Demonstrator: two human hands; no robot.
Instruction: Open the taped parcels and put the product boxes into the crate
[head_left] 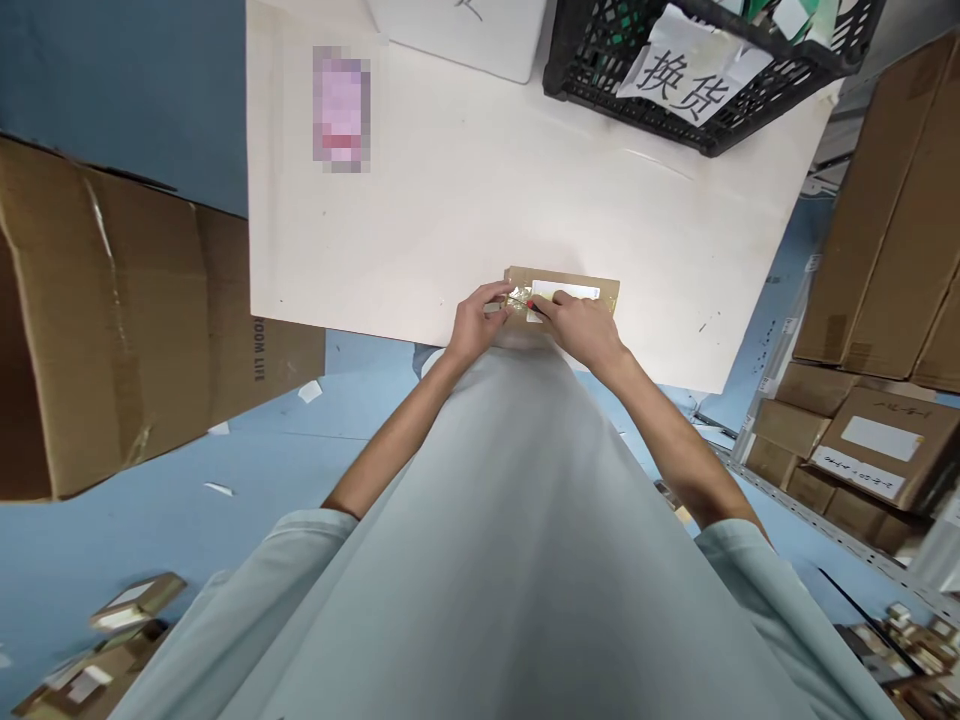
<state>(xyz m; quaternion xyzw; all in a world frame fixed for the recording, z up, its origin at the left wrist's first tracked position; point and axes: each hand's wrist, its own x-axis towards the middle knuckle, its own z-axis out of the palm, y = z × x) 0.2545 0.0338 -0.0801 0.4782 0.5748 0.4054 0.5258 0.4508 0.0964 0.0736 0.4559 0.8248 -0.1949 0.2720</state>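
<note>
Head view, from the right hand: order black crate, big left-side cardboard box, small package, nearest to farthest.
1. Small package: at the right hand itself.
2. Black crate: table's far right.
3. Big cardboard box: left of the table.

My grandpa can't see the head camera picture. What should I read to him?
A person's left hand and right hand work on a small brown parcel at the near edge of a white table; the right holds a partly red thing too tiny to name. Farther back sits a black crate, and cardboard boxes are on both sides.
</note>
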